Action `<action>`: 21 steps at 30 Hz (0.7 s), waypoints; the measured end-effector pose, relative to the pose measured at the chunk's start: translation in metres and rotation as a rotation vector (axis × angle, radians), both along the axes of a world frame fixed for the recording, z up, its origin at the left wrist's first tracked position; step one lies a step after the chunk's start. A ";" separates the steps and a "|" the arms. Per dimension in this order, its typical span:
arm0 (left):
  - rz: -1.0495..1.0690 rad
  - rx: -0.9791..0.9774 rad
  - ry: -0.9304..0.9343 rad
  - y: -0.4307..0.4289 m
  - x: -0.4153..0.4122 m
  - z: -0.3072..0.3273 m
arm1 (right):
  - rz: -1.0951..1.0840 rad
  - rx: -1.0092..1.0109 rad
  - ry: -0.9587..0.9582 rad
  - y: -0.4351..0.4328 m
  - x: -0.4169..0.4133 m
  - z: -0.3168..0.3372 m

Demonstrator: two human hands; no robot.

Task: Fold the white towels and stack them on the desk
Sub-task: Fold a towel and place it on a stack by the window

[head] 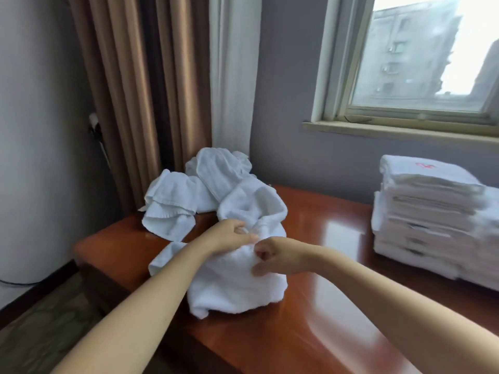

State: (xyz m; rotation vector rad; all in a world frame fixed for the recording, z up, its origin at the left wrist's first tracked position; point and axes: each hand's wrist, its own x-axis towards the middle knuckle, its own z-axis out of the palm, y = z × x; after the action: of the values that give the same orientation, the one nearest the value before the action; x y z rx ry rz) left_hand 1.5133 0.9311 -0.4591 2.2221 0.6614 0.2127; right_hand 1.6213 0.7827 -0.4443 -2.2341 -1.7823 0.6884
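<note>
A crumpled white towel (237, 287) is bunched up on the glossy red-brown desk (324, 238), near its left end. My left hand (229, 236) pinches a fold at the top of this towel. Just to its right, my right hand (272, 256) grips the same towel with curled fingers. Behind it lies a heap of unfolded white towels (189, 195), reaching to the desk's back left corner. A tall stack of folded white towels (429, 214) stands at the right end of the desk.
Brown and white curtains (151, 90) hang behind the heap. A window (421, 55) with a sill is above the stack on the right. The desk's left edge drops to a dark floor (40, 325). A wall socket with a cable (94, 125) is on the left.
</note>
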 end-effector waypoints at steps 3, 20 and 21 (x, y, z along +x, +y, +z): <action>-0.220 -0.024 0.069 -0.028 -0.007 0.002 | 0.036 -0.108 0.354 -0.034 -0.001 0.011; -0.353 0.333 0.281 -0.144 0.027 0.028 | -0.294 0.103 -0.338 -0.166 0.026 -0.013; -0.346 0.332 0.262 -0.153 0.033 0.026 | -0.322 0.081 -0.281 -0.175 0.024 -0.012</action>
State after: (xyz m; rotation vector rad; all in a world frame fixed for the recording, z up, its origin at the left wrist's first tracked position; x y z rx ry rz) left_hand 1.5458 0.7785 -0.4329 2.6703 0.3850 -0.1595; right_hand 1.6454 0.6078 -0.4562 -2.5787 -1.4684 0.2452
